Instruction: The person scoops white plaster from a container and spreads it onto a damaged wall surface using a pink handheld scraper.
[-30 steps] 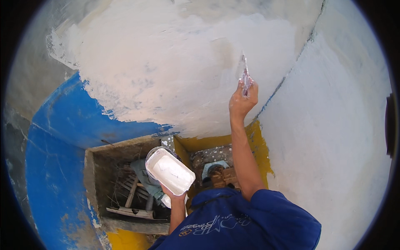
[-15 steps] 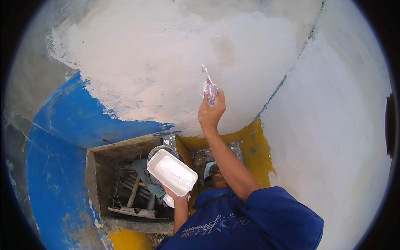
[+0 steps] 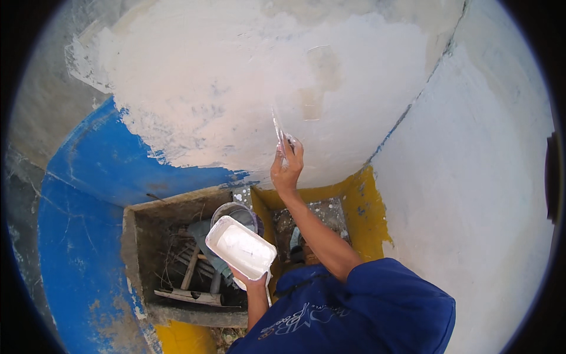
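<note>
My left hand (image 3: 254, 281) is closed around the lower end of a white rectangular plastic tub (image 3: 225, 223), which is tilted toward me. White putty (image 3: 240, 246) is spread across the bottom of the tub. Ahead and to the right, my right hand (image 3: 287, 171) grips a putty knife (image 3: 279, 127) smeared with white, its blade pointing up along the wall. Behind it is the white-coated wall (image 3: 194, 71), with beige patches (image 3: 311, 103) right of the blade. Whether the blade touches the wall I cannot tell.
Below the wall stands a concrete box (image 3: 168, 206) holding wood pieces, twigs and a grey-green cloth (image 3: 201, 229). A clear round bucket (image 3: 243, 211) is partly behind the tub. Blue paint (image 3: 88, 177) covers the left wall; a yellow-edged recess (image 3: 367, 203) lies right. A pale wall (image 3: 466, 177) rises beyond a crack.
My right hand and the putty knife have moved slightly left and down. A second beige patch now shows where the hand was. The tub has shifted a little left.
</note>
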Demonstrator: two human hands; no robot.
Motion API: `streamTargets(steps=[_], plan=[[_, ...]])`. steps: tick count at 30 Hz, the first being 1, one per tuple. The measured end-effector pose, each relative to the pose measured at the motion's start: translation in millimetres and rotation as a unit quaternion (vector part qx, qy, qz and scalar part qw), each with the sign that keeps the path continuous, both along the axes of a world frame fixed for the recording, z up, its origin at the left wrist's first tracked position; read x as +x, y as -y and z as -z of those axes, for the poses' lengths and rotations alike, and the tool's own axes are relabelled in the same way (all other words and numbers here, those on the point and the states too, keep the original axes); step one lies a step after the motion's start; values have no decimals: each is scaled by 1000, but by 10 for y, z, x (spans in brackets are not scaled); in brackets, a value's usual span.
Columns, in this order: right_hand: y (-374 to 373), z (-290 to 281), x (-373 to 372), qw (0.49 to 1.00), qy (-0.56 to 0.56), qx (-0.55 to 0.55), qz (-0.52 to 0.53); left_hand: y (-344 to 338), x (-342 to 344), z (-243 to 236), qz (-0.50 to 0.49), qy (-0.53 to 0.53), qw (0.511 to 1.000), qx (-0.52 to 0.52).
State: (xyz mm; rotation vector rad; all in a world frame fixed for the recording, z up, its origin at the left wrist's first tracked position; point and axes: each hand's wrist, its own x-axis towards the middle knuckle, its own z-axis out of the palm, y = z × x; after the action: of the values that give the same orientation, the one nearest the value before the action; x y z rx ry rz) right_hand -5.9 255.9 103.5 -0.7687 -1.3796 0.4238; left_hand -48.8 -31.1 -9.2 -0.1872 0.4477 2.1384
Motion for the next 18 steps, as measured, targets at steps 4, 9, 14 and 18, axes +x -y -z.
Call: streamTargets(steps=[4,9,14,18], plan=[[-268,-65,701,976,-50,-96,190,-41,-25,-113,5,23,1000,-2],[-390,-227,347,979,-68,-93,165,-92,-2,-173,19,18,1000,11],[170,-136,-299,999,26,-32,34,-153,34,-173,7,-27,1000,-1],[83,-162,-181,995,-74,-57,37,-76,-12,-202,-6,-13,1000,10]])
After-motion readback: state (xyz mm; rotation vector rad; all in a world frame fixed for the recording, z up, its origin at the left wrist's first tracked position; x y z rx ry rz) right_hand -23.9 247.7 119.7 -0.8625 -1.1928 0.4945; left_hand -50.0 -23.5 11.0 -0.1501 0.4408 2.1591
